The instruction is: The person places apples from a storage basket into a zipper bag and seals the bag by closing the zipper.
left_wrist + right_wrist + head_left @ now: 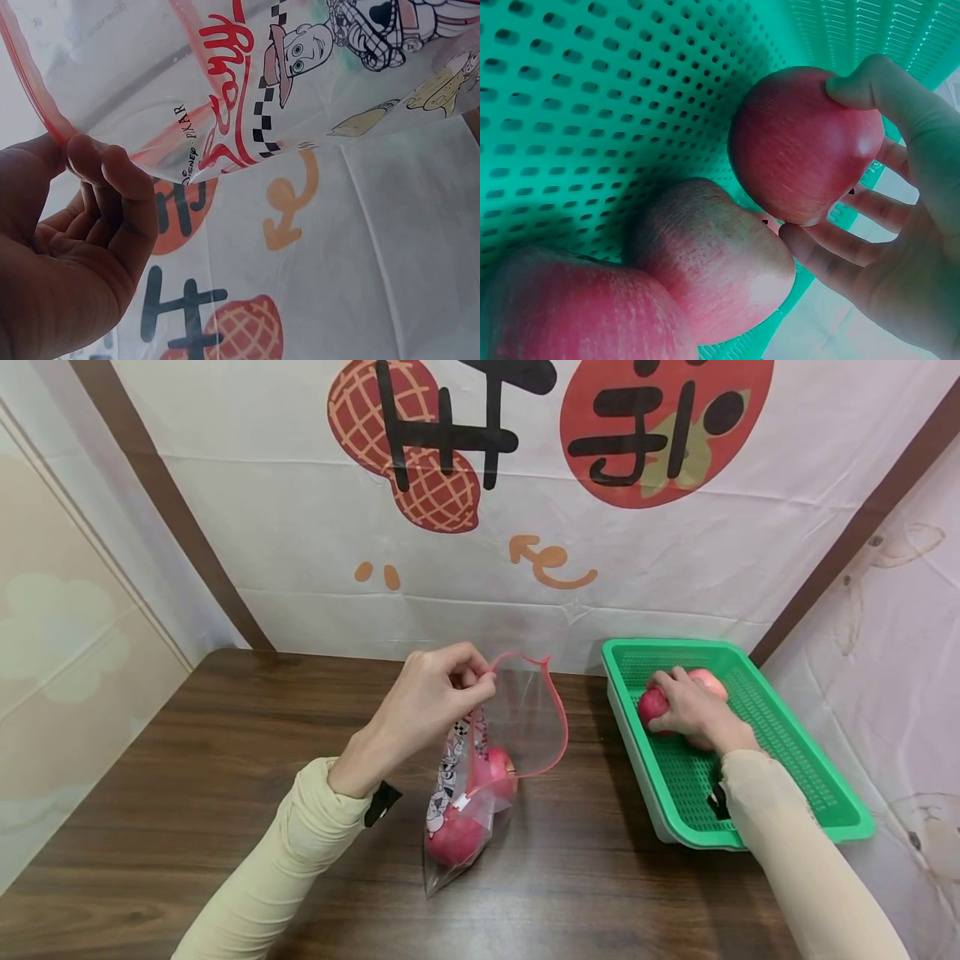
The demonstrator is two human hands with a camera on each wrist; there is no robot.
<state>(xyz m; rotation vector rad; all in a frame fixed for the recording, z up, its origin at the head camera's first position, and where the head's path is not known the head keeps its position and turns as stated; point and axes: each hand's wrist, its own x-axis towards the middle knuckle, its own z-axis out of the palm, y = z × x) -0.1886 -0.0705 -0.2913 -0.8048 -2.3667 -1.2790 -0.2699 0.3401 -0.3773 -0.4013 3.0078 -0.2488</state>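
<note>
My left hand (435, 685) pinches the bag (447, 764), which could sag closed if I slacken, while my right hand (697, 706) grips an apple (802, 146) near the basket's (675, 645) left edge.

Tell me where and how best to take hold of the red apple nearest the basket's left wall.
Probably across the apple's middle, coming from above: it is round with no handle, the green basket's wall rises beside it and another apple lies close, while the basket's top is open. The right grip holds it from opposite sides.
</note>
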